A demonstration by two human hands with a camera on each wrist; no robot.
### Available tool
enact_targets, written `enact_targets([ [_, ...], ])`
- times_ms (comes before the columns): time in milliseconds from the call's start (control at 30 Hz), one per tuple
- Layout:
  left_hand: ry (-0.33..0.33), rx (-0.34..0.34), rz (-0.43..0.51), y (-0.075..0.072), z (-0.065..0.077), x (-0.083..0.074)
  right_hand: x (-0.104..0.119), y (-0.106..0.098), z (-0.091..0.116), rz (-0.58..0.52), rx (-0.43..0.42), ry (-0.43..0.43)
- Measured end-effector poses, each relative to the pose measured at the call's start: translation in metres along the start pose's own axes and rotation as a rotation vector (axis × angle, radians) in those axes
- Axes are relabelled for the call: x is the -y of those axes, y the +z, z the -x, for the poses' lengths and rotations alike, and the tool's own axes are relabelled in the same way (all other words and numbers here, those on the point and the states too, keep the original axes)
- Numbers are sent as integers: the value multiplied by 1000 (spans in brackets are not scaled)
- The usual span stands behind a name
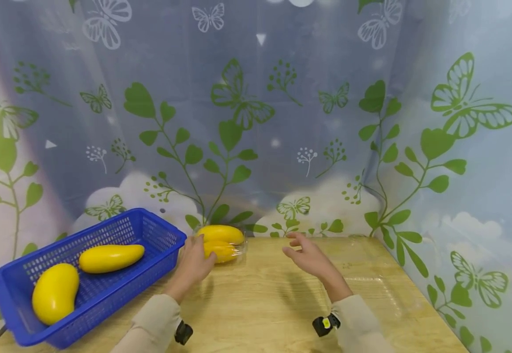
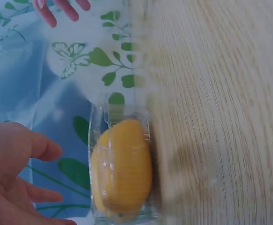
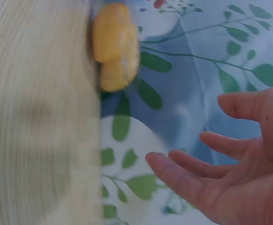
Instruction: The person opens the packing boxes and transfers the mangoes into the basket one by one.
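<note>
Two yellow mangoes lie inside a clear plastic box at the back of the table. My left hand is beside the box's left end, its fingers spread loosely. In the left wrist view a gap shows between that left hand and the boxed mangoes. To the right of the box, my right hand hovers over the table with relaxed fingers and holds nothing. The right wrist view shows the right hand well apart from the mangoes.
A blue plastic basket stands on the left, holding a rounded mango and a longer one. Clear plastic containers, hard to make out, lie on the right of the wooden table. A patterned curtain hangs behind.
</note>
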State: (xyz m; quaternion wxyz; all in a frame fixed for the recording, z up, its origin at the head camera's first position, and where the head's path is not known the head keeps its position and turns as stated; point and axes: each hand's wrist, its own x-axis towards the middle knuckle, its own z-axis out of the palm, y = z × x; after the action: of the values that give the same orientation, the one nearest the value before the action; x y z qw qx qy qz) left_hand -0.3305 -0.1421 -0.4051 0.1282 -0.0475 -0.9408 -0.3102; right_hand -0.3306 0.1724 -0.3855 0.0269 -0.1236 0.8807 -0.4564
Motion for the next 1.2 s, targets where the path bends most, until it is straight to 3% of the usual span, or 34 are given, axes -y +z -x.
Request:
enact_targets([
  [133,-39,43,10,3,-6,6,2,22,-18,-38,3,11],
  [300,-87,102,32,6,-14,12,7,48,-37,-11,37,-16],
  [533,-127,135,72,9,-20,16,13,74,-58,-151,87,37],
  [633,-140,150,79,11,-21,18,15,81,-65,-150,83,50],
  [867,-111,148,43,18,-24,22,15,93,-80,-56,58,-32],
  [1200,-82,128,17,23,-27,28,9,106,-83,-124,92,-49],
])
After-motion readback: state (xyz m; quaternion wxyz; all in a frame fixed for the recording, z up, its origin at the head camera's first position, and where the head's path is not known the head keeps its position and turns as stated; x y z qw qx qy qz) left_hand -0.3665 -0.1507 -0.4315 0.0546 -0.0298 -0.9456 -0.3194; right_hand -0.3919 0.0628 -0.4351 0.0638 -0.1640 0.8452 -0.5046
